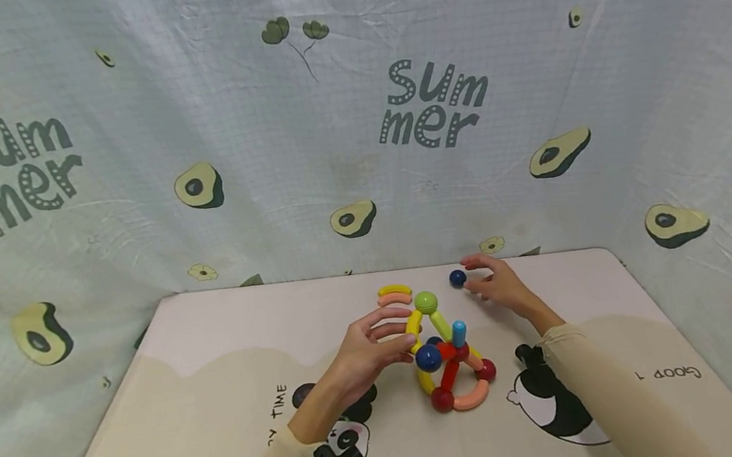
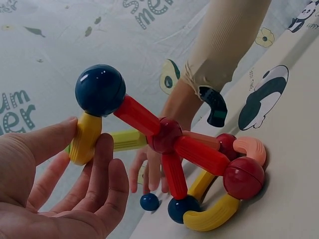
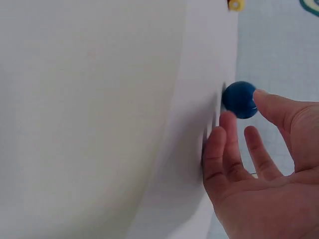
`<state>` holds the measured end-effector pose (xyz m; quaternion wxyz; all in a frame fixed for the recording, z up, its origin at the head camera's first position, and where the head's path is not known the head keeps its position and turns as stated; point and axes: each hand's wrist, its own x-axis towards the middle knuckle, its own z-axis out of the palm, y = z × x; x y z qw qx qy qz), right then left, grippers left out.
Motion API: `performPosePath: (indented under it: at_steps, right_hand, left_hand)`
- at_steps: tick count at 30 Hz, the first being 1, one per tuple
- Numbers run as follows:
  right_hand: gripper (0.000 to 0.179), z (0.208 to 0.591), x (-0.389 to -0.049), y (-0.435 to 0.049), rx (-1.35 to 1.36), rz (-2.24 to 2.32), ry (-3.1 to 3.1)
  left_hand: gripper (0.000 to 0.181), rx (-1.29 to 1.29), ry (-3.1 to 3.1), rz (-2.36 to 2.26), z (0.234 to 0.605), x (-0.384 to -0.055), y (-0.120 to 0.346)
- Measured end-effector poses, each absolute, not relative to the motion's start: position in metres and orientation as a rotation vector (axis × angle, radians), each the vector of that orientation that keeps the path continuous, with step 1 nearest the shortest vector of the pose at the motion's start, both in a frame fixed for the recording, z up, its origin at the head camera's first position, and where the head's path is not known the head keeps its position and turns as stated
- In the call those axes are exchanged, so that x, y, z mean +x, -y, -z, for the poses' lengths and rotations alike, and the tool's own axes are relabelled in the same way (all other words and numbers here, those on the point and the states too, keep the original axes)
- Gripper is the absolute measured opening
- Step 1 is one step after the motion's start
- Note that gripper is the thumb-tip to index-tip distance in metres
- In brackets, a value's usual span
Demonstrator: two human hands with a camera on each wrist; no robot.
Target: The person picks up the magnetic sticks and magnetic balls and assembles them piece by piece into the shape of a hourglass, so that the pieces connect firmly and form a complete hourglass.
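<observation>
A magnetic stick-and-ball structure (image 1: 451, 379) stands on the table, built from red, yellow, salmon and green rods with red and blue balls. A green ball (image 1: 426, 302) tops it, and a light blue rod (image 1: 459, 333) points up from a red ball. My left hand (image 1: 370, 349) pinches a curved yellow rod (image 2: 83, 143) between thumb and fingers, just below a large blue ball (image 2: 100, 90). Near the table's far edge lies a loose blue ball (image 3: 240, 100). Spread around it are the relaxed fingers of my right hand (image 1: 496, 284), the thumb close beside the ball; contact is unclear.
A loose curved yellow rod (image 1: 394, 289) and a salmon rod (image 1: 395, 299) lie behind the structure, near the far edge. The pale table (image 1: 199, 392) carries printed pandas and lettering. A patterned cloth (image 1: 252, 119) hangs directly behind the table.
</observation>
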<state>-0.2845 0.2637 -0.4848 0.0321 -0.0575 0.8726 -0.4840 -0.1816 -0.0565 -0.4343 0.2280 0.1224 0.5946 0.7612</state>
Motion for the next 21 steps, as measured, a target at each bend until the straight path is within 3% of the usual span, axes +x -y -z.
performPosePath:
  at_steps: [21]
  right_hand:
    - [0.039,0.495,-0.296,-0.255,-0.219,1.390,-2.766]
  left_hand:
    - [0.046,0.328,-1.643,-2.093,0.435,-0.183,0.055]
